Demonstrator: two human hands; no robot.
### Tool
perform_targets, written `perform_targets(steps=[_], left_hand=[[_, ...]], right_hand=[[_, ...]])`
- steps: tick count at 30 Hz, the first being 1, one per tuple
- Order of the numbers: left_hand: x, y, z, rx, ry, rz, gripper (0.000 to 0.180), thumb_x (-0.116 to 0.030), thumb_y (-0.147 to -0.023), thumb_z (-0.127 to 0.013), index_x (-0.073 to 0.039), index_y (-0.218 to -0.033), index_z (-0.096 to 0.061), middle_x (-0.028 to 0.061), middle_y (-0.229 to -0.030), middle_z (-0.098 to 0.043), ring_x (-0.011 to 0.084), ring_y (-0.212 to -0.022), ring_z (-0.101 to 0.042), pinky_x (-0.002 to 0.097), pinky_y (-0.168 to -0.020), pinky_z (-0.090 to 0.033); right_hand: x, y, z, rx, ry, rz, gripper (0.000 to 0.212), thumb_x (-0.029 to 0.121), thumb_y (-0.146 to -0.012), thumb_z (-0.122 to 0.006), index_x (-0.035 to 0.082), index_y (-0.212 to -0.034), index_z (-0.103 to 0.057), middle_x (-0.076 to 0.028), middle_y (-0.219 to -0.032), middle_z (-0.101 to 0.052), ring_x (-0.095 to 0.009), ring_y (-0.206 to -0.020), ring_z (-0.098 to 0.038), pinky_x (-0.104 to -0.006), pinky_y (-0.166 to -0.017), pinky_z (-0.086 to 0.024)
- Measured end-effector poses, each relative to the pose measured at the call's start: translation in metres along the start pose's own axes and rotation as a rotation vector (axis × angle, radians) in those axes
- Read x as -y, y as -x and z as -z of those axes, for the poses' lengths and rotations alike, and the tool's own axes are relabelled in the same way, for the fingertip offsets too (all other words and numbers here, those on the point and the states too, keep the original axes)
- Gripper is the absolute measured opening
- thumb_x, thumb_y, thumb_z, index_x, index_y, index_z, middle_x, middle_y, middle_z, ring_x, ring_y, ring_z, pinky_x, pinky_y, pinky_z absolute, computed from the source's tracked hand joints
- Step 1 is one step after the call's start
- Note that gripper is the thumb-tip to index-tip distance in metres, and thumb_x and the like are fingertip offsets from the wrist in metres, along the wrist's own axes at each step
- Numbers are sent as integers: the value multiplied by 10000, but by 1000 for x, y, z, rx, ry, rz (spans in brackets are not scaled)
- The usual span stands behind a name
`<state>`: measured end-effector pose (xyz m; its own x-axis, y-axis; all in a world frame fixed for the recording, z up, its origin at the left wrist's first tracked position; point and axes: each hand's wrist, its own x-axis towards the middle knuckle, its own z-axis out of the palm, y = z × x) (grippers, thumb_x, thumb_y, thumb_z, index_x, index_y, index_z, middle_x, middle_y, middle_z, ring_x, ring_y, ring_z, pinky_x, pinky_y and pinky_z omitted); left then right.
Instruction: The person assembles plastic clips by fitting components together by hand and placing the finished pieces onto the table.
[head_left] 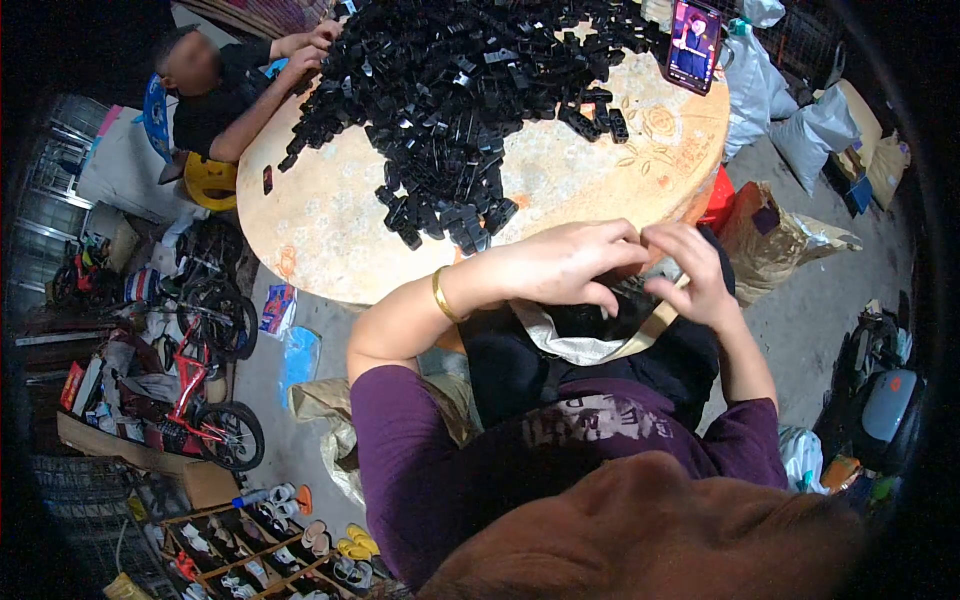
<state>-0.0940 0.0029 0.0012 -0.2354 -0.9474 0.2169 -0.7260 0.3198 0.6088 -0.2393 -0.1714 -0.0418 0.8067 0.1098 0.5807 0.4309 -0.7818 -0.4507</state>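
Note:
My left hand [578, 268], below a gold bangle [443, 294], reaches across over my lap with its fingers bent and its thumb held apart. Facing it is my right hand [692, 272], fingers curved, thumb also apart. No object shows in either one. Their fingertips come close together above a white woven sack [572, 347] whose mouth spreads open on my lap. Dark contents show inside it, partly covered by my hands. Just beyond, a large heap of small black plastic parts [450, 90] covers much of the round table [340, 215].
A phone [692, 48] with a lit screen stands at the table's right edge. Across at the left, another person [215, 100] has both hands at the heap. Sacks [770, 235] stand on the right; a red bicycle [195, 385] and a shoe rack [250, 545] are on the left.

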Motion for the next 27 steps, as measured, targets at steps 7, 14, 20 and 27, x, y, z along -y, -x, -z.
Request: perform_targets(steps=[7,14,20,27], left_hand=[[-10,56,24,-128,-662,409,717,-463,-641,-656,-61,-1191,-432,187,-1252,-342,399,-1220,-230,529,-980,-206],[18,95,20,-188,-759,687,795,-506,-686,-612,-109,-1307,-314,184,-1384,-154,406,-1285,-60,627,-965,-114],[74,68,40,-331,-865,557,700,-495,-718,-584,-121,-1274,-381,194,-1358,-222,420,-1281,-62,610,-981,-115],[106,46,61,-305,-799,635,614,-499,-743,-564,-201,-1258,-414,158,-1371,-219,402,-1289,-28,628,-975,-92]], right_hand=[[-38,-29,10,-80,255,-190,406,222,-757,-625,9,-1085,-517,-153,-1061,-517,-311,-933,-545,-350,-770,-452],[-66,-107,-21,101,338,-295,657,473,-719,-601,67,-1204,-425,-202,-1050,-498,-359,-896,-550,-413,-748,-457],[-79,-160,-74,84,385,-166,539,370,-694,-649,23,-1081,-506,-211,-928,-524,-342,-772,-586,-408,-678,-486],[-88,-219,-58,269,538,-228,144,112,-636,-606,2,-726,-627,-184,-786,-613,-312,-780,-604,-389,-675,-499]])
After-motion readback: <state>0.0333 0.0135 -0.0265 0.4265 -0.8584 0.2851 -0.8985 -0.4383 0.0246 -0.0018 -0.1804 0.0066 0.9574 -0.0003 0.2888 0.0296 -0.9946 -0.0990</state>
